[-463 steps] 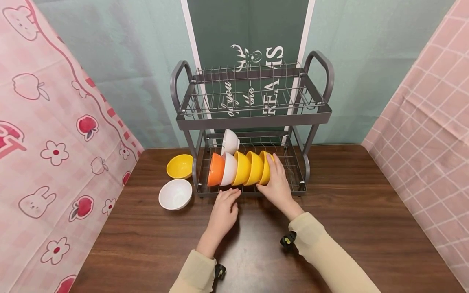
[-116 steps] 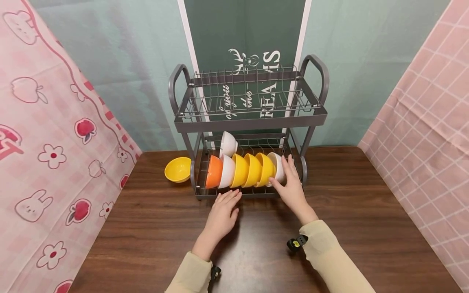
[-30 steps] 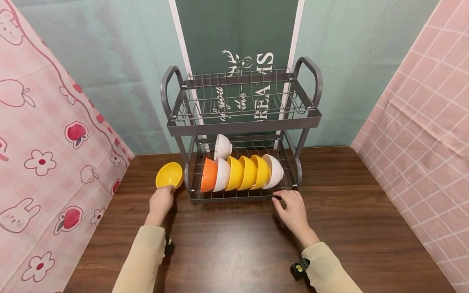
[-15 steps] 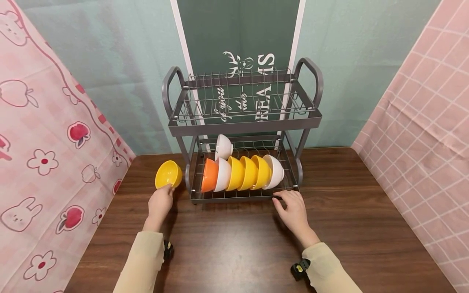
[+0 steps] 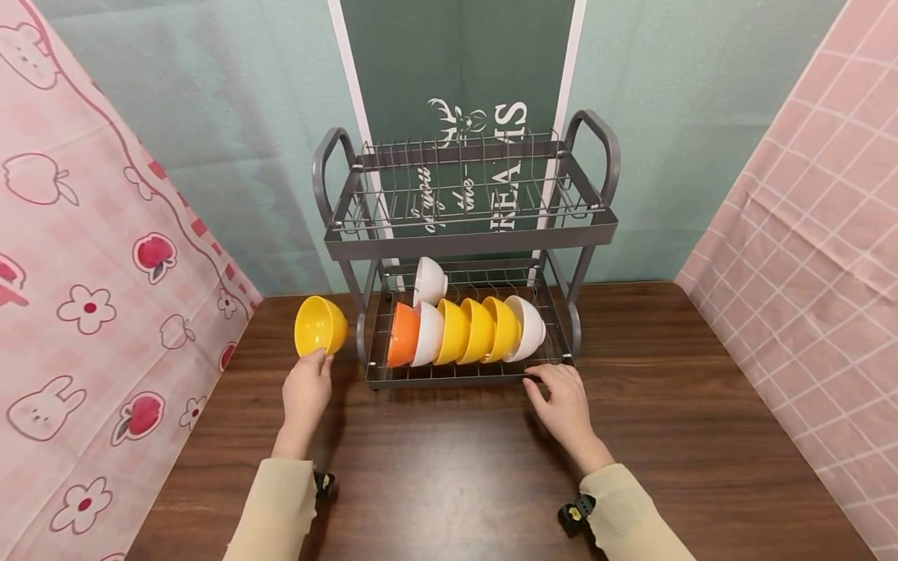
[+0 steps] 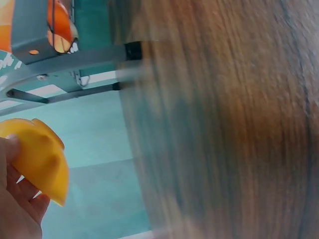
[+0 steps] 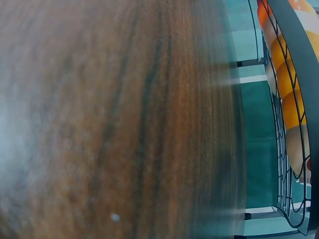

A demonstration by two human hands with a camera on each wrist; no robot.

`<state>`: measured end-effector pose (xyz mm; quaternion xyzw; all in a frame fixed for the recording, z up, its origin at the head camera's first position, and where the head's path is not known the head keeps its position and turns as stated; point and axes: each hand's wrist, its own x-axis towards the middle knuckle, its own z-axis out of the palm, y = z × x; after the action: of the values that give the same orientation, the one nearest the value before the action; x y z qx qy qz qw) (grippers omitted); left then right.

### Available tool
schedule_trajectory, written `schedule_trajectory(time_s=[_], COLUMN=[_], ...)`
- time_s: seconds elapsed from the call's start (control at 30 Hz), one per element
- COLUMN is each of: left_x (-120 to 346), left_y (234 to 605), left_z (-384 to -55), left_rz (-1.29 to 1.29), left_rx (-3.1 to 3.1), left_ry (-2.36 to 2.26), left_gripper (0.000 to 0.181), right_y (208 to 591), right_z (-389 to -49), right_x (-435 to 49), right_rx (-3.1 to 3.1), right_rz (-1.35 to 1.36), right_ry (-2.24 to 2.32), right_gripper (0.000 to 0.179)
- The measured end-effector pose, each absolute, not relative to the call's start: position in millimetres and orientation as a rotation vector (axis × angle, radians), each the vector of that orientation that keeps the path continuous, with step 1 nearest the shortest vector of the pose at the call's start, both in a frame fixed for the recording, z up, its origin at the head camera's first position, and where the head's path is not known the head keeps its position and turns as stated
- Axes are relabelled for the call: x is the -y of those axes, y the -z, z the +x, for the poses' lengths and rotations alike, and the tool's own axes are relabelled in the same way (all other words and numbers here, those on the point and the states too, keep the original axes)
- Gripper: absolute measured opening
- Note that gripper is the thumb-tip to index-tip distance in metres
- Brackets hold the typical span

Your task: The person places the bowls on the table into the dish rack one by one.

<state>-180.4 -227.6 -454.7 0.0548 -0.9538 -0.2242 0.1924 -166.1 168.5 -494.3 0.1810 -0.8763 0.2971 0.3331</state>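
My left hand [image 5: 307, 389] pinches a yellow bowl [image 5: 319, 323] by its near rim, left of the dish rack. The bowl is tilted, its inside partly facing me. In the left wrist view the thumb lies on the outside of the yellow bowl [image 6: 42, 154], with other fingers under its rim. My right hand [image 5: 561, 397] rests at the front edge of the rack's lower tier, fingers loosely bent, holding nothing. On that tier a front row runs from an orange bowl [image 5: 403, 335] through a white bowl [image 5: 429, 335] and several yellow bowls to another white bowl [image 5: 525, 329].
One more white bowl [image 5: 429, 281] stands behind the row at the left. The grey two-tier dish rack [image 5: 470, 241] has upright side frames and wire slots on its upper tier. A brown wooden table [image 5: 456, 467] lies beneath, with cloth hangings behind and at both sides.
Over the last second my left hand has lifted and tilted the yellow bowl. Earlier, a white bowl from the left joined the row's right end. My right hand has since drawn back.
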Motion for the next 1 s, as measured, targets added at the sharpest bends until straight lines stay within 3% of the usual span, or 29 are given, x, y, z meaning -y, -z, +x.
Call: schedule_trajectory(time_s=[0.7,1.0], left_x=[204,190], left_y=[435,427], left_z=[-151,-142], left_rz=[0.039,-0.048], left_rx=[2.445,2.383], left_ry=[0.719,0.726], left_gripper=[0.01,0.011], right_y=[494,496], right_z=[-165,-166], right_x=[-168,-169], right_rx=[2.287,2.294], right_rz=[0.475,0.465], right_ry=[-0.777,-0.772], right_gripper=[0.012,0.012])
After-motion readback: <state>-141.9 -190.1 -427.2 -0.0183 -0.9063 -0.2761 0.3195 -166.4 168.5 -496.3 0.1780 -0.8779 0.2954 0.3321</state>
